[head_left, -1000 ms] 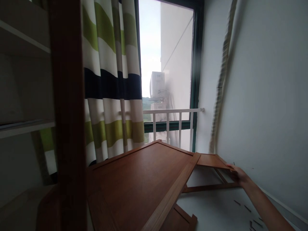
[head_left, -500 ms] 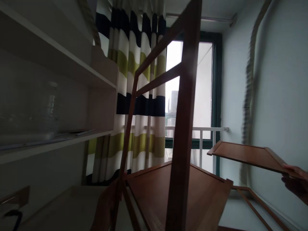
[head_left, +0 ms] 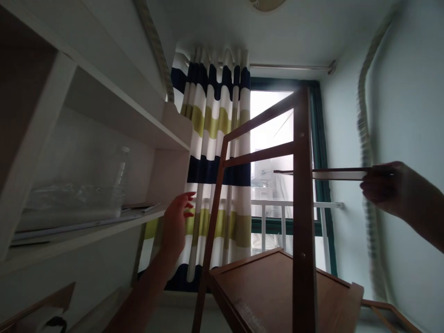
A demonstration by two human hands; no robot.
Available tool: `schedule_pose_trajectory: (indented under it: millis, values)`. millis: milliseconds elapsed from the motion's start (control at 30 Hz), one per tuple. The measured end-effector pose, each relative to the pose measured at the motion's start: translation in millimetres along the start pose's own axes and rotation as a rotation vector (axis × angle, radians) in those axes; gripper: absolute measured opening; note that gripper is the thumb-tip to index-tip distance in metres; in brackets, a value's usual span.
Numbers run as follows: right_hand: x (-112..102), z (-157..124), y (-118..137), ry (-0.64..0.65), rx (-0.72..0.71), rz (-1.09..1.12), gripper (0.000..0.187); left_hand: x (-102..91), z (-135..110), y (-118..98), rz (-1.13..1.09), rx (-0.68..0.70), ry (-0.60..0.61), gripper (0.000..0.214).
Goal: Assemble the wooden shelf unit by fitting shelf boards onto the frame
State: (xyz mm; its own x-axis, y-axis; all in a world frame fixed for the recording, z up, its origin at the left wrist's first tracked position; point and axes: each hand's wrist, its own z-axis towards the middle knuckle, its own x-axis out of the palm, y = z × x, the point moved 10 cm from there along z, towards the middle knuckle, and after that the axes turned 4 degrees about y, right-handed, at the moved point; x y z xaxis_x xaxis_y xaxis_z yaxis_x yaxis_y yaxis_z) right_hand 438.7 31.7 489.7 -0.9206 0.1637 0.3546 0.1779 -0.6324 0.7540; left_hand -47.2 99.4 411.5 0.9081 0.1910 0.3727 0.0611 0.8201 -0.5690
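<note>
A brown wooden frame [head_left: 304, 208] with two upright posts and crossbars stands in front of me. Low between its posts lies a brown wooden panel [head_left: 267, 286], like a shelf board. My right hand [head_left: 383, 185] grips the near end of a second, thin wooden board [head_left: 340, 174], held level and seen nearly edge-on; its far end passes behind the right post. To the left of the frame my left hand [head_left: 178, 215] is raised, fingers apart, touching nothing that I can see, in front of the curtain.
On the left, a white wall shelf [head_left: 138, 213] carries a clear plastic bottle [head_left: 120, 182] and flat papers. A striped curtain [head_left: 218, 175], a window with a white railing [head_left: 298, 203] and a pipe [head_left: 363, 111] along the right wall stand behind.
My left hand has let go of the frame's left post and risen beside it. My right hand has lifted the loose board and brought it leftward, level. My view has tilted upward.
</note>
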Motion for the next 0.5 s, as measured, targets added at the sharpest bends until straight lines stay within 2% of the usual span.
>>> schedule_pose_trajectory:
  millis: [133, 233, 367, 500]
  values:
    - [47.8, -11.0, 21.8, 0.046, 0.019, 0.146, 0.031, 36.4, 37.5, -53.0, 0.070, 0.151, 0.073, 0.027]
    - [66.8, -15.7, 32.0, 0.072, 0.014, 0.199, 0.033, 55.8, 60.6, -73.7, 0.086, 0.182, 0.097, 0.027]
    - [77.3, -16.5, 31.2, 0.101, 0.015, 0.243, 0.032, 82.9, 86.2, -76.6, 0.065, 0.150, 0.167, 0.031]
    - [81.5, -10.8, 21.6, 0.123, 0.039, 0.272, 0.029, 111.4, 110.6, -52.9, 0.016, 0.026, 0.263, 0.036]
